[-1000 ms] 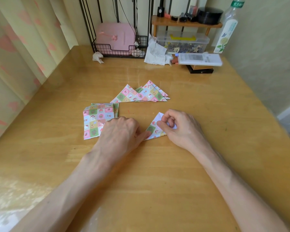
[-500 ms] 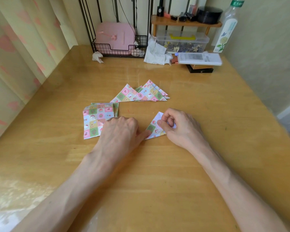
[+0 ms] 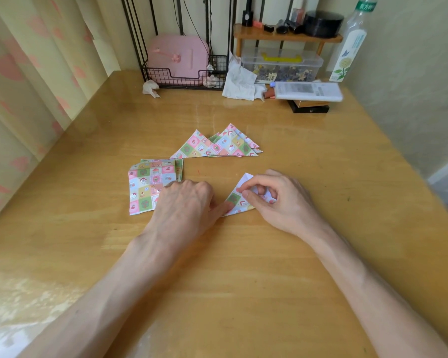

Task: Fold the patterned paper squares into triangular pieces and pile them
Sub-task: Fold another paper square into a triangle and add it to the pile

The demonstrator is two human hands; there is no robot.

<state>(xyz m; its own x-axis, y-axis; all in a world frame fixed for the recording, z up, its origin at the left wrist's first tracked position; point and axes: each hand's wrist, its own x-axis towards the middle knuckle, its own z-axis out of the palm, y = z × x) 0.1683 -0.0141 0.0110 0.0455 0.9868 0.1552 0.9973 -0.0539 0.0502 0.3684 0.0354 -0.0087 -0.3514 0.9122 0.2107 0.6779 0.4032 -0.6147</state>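
Two-handed fold, caught midway. Found half-folded sheet (image 3: pixel 237 202) near centre of bench (image 3: pixel 243 267), right of the unfolded squares (image 3: pixel 146 184) and nearer than the triangle pile (image 3: pixel 217 146). Saw left grip (image 3: pixel 184 202) unclenched, one fingertip pressing the sheet's left corner down; right grip (image 3: pixel 277 200) pinching the raised flap between thumb and forefinger. Judged risks: corner sliding on the glossy bench under so light a pin, edges mismatching, crease setting crooked. Also feared left wrist, hanging over the squares' near right corner, dragging them askew.

The wooden table (image 3: pixel 334 164) has open room on its right side and near edge. In the way: paper squares (image 3: pixel 145 182) left, half-folded paper (image 3: pixel 237 202) in the middle, folded triangles (image 3: pixel 217 146) behind, wire basket (image 3: pixel 181 78) at the back.
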